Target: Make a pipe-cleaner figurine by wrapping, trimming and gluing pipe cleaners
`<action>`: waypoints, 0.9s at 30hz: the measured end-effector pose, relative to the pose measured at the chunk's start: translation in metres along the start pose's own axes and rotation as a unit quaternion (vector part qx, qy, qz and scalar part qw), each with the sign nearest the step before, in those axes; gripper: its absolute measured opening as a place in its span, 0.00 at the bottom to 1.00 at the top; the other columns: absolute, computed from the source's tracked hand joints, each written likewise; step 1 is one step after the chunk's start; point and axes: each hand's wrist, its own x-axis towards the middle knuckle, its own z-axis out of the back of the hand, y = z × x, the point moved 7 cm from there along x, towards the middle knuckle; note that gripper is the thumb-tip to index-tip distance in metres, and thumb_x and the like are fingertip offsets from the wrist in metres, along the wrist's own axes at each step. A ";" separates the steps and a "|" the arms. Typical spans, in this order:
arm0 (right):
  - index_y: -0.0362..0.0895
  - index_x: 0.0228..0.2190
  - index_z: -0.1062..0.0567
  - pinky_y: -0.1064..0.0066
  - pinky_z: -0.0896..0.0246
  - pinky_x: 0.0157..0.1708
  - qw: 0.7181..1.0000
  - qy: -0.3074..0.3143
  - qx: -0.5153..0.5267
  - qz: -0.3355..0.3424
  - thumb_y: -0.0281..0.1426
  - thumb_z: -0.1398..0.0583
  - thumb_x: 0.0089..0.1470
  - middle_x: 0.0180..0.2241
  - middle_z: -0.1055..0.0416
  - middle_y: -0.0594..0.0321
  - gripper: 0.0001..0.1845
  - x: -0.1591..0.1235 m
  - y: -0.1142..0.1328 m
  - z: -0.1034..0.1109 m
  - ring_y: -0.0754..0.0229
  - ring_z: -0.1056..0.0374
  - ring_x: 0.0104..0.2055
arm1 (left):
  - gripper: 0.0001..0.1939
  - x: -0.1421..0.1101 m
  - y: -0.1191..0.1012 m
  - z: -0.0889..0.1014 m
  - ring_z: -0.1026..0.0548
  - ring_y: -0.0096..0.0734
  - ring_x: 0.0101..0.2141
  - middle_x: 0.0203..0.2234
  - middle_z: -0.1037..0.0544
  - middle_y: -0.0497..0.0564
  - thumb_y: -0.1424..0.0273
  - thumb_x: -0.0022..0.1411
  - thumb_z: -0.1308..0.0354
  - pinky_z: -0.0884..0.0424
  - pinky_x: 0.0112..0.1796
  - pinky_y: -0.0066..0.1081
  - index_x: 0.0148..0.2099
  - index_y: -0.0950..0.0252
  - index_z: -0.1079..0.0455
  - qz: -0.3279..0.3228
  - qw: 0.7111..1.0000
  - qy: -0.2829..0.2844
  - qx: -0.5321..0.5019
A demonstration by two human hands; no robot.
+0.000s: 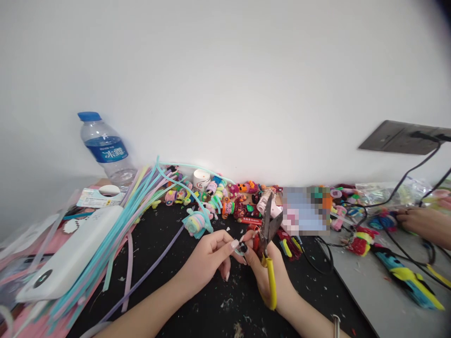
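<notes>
My left hand [208,256] pinches a small black and white craft piece [241,247] between thumb and fingers, low in the middle of the view. My right hand [269,277] is closed round yellow-handled scissors [268,249], whose dark blades stand open and point up just right of the piece. Both hands hover over a black mat [169,249] strewn with scraps.
A bundle of pastel pipe cleaners [116,230] fans out at left beside a white power bank [70,258] and a water bottle [105,150]. Small colourful figures [225,197] line the wall. Another person's hand [423,223] rests at far right among cables, near a wall socket [398,137].
</notes>
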 end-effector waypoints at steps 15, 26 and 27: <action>0.45 0.33 0.34 0.76 0.44 0.25 0.999 0.009 -0.048 0.006 0.36 0.41 0.53 0.25 0.36 0.68 0.08 0.001 0.006 0.005 0.65 0.42 0.25 | 0.12 0.000 -0.010 0.007 0.37 0.19 0.14 0.14 0.31 0.43 0.66 0.60 0.47 0.40 0.20 0.23 0.28 0.69 0.32 -0.028 0.998 -0.034 0.048; 0.44 0.33 0.34 0.75 0.46 0.25 0.994 -0.038 -0.096 0.025 0.37 0.43 0.55 0.25 0.37 0.67 0.09 0.006 -0.001 0.022 0.65 0.43 0.25 | 0.11 -0.004 -0.019 0.018 0.35 0.20 0.16 0.18 0.29 0.44 0.65 0.61 0.49 0.37 0.22 0.23 0.31 0.67 0.32 -0.077 0.987 -0.099 0.102; 0.44 0.32 0.34 0.75 0.47 0.24 0.994 -0.016 -0.100 0.026 0.37 0.43 0.55 0.24 0.38 0.68 0.09 0.006 0.001 0.018 0.65 0.44 0.25 | 0.11 -0.004 -0.018 0.017 0.35 0.20 0.16 0.17 0.30 0.43 0.65 0.61 0.49 0.37 0.22 0.23 0.30 0.67 0.33 -0.078 0.987 -0.095 0.103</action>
